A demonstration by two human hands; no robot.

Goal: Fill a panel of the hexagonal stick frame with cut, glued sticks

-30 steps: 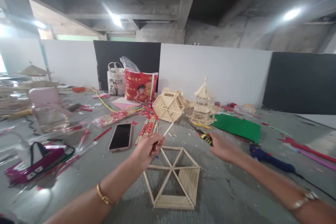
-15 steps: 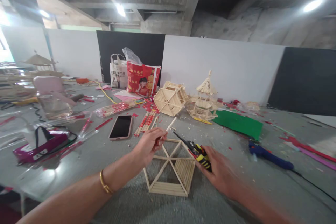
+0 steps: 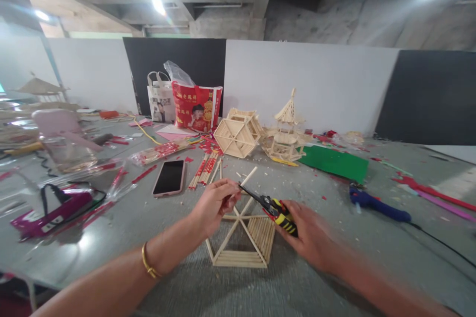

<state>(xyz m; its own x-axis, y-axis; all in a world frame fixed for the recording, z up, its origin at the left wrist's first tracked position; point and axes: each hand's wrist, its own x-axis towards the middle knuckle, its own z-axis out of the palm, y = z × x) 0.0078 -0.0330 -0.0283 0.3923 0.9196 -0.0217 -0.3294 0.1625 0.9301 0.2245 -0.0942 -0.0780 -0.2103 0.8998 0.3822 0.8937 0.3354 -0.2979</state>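
Note:
A short wooden stick (image 3: pixel 249 177) is pinched in the fingers of my left hand (image 3: pixel 219 203), its free end slanting up and right. My right hand (image 3: pixel 307 230) is wrapped round a yellow and black cutting tool (image 3: pixel 284 218), whose dark tip meets the stick close to my left fingertips. Below both hands lies a hexagonal stick frame (image 3: pixel 240 259) with spokes. Its right section is filled with parallel sticks, and several more lie along its front edge. My left hand covers the frame's upper left part.
A phone (image 3: pixel 169 178) and red-marked sticks (image 3: pixel 204 171) lie left of centre. Behind stand a hexagonal stick model (image 3: pixel 237 136), a small pavilion (image 3: pixel 285 133) and a red bag (image 3: pixel 195 106). A blue glue gun (image 3: pixel 379 208) and green sheet (image 3: pixel 334 162) are at right.
The tool's tip has moved from just right of the stick onto it, near my left fingertips. The whole view has shifted slightly, with the background now farther left and higher.

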